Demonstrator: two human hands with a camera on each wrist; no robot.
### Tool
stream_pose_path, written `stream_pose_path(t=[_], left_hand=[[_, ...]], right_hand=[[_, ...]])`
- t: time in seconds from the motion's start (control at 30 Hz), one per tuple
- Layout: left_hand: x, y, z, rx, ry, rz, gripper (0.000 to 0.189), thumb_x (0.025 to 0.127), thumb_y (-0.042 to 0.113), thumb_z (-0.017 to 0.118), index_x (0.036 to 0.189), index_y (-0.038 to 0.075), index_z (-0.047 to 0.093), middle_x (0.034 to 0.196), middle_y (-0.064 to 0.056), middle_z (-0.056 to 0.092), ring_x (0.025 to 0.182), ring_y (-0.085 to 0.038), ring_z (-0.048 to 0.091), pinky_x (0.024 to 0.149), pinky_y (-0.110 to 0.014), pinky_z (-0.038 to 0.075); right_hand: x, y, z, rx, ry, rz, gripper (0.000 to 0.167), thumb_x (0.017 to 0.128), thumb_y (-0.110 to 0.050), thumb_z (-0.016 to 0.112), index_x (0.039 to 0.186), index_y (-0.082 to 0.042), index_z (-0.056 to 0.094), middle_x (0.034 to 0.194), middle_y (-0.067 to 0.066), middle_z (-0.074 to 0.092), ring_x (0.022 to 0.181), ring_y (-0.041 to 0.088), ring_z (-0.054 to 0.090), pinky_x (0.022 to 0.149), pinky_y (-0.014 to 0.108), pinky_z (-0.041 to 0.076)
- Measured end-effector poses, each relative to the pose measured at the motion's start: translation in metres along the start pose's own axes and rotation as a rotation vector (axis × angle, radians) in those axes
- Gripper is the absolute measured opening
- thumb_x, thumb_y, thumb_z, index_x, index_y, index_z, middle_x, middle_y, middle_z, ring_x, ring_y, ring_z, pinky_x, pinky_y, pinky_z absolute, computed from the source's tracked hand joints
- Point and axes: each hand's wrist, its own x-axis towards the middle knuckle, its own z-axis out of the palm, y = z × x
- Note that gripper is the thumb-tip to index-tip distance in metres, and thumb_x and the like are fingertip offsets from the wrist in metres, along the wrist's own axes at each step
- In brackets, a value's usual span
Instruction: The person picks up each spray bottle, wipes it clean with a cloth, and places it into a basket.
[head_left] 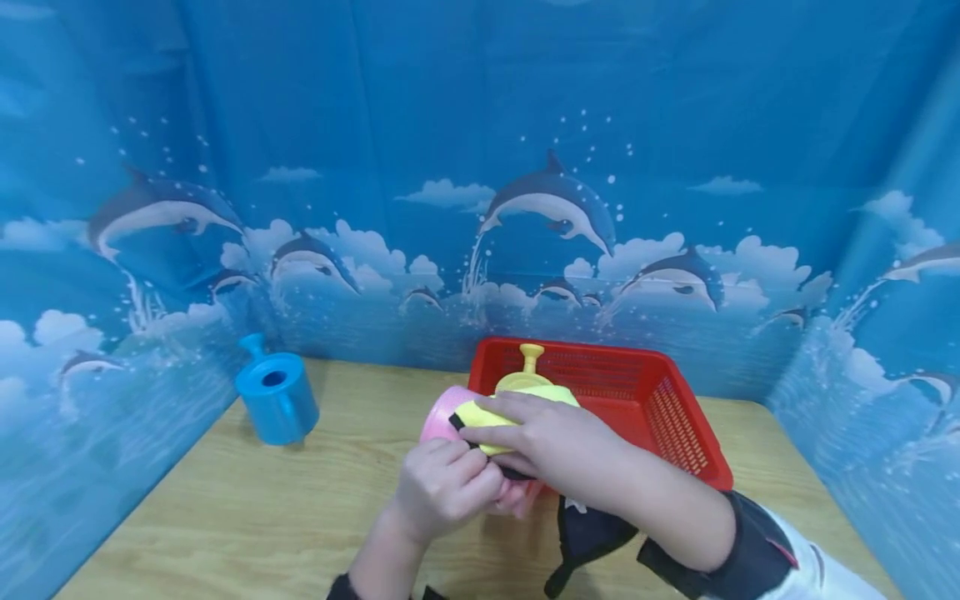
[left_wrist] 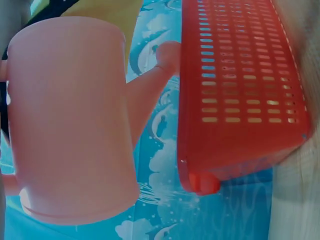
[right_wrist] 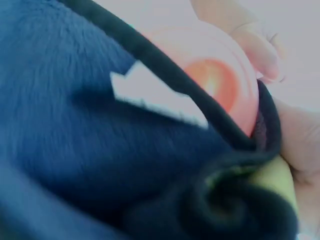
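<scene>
A pink watering can (left_wrist: pixel 70 120) is held up in front of the red basket, its spout pointing toward the basket. My left hand (head_left: pixel 450 487) grips it at the handle side. Over the can, my right hand (head_left: pixel 558 442) holds a yellow and dark blue cloth (head_left: pixel 491 417) against the can's upper part. The cloth's dark side (right_wrist: pixel 125 150), with black edging and a white label, fills much of the right wrist view. Its lower end dangles below the right hand in the head view. The right palm is hidden.
A red slotted basket (head_left: pixel 686 433) stands on the wooden table (head_left: pixel 300 517), with a yellow watering can (head_left: pixel 531 367) in it. At the left stands a blue watering can (head_left: pixel 279 400). A dolphin-printed blue curtain (head_left: pixel 420 150) surrounds the table's back and sides.
</scene>
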Motion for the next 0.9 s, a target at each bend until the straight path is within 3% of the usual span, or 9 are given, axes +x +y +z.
stream_pose_path(t=[0.17,0.37,0.57,0.77,0.9], left_hand=[[0.006,0.001,0.002,0.011,0.016,0.027,0.040,0.097,0.029,0.053,0.058,0.020,0.045,0.053,0.011,0.045,0.044,-0.001,0.038,0.043,-0.011,0.028],[0.012,0.002,0.000,0.006,0.071,0.041,0.040,0.096,0.031,0.054,0.058,0.022,0.046,0.052,0.012,0.046,0.043,0.001,0.036,0.043,-0.008,0.022],[0.014,0.004,-0.005,0.031,0.095,0.009,0.043,0.094,0.033,0.055,0.055,0.020,0.043,0.050,0.012,0.043,0.042,0.001,0.033,0.043,-0.009,0.017],[0.012,0.002,-0.006,0.031,0.110,0.020,0.042,0.093,0.029,0.055,0.055,0.017,0.042,0.050,0.009,0.044,0.042,-0.001,0.035,0.042,-0.010,0.022],[0.010,-0.001,-0.007,0.039,0.131,0.024,0.042,0.094,0.027,0.054,0.054,0.016,0.044,0.051,0.008,0.045,0.042,-0.002,0.036,0.042,-0.012,0.025]], right_hand=[[-0.022,0.003,-0.003,-0.050,0.033,0.000,0.046,0.088,-0.034,0.069,0.133,-0.033,0.058,0.135,0.005,0.057,0.122,0.022,0.055,0.073,0.026,0.057],[-0.034,0.000,-0.006,-0.039,0.078,-0.022,0.045,0.087,-0.032,0.071,0.131,-0.031,0.060,0.133,0.005,0.059,0.119,0.021,0.058,0.078,0.027,0.057],[-0.018,-0.004,-0.001,0.042,0.062,-0.001,0.043,0.091,-0.033,0.066,0.133,-0.028,0.059,0.136,0.002,0.058,0.122,0.018,0.056,0.088,0.030,0.054],[0.005,-0.004,-0.003,0.109,-0.078,0.046,0.046,0.096,-0.036,0.059,0.140,-0.028,0.051,0.142,0.000,0.053,0.125,0.018,0.053,0.094,0.034,0.051],[0.019,-0.002,-0.009,0.119,-0.156,0.025,0.048,0.098,-0.037,0.055,0.144,-0.029,0.046,0.145,-0.001,0.050,0.126,0.016,0.053,0.098,0.034,0.049]])
